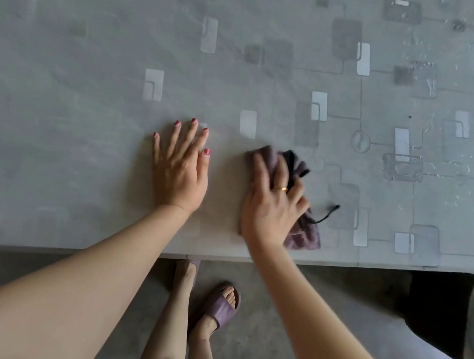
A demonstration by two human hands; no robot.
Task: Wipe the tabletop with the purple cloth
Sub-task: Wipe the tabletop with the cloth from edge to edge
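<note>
Near the table (75, 237) edge, the purple cloth (304, 238) is gripped, bunched, by the right hand (274, 201) at 3 o'clock. The left hand (179, 167) is pressed flat, fingers spread, at 9 o'clock. The loose black string (329, 210) could be snagged, and the far wet spots (402, 170) at 2 o'clock missed.

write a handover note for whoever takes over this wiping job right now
Left hand: flat on the tabletop, fingers spread, holding nothing.
Right hand: on top of the purple cloth, fingers bent over it, pressing it down near the front edge.
Cloth: bunched, just right of the left hand, with its black cord lying out to the right.
Done: the cloth is on the surface, but how much has been wiped cannot be told.
Left: wet-looking streaks show on the right side of the tabletop, so that is probably the next area.
</note>
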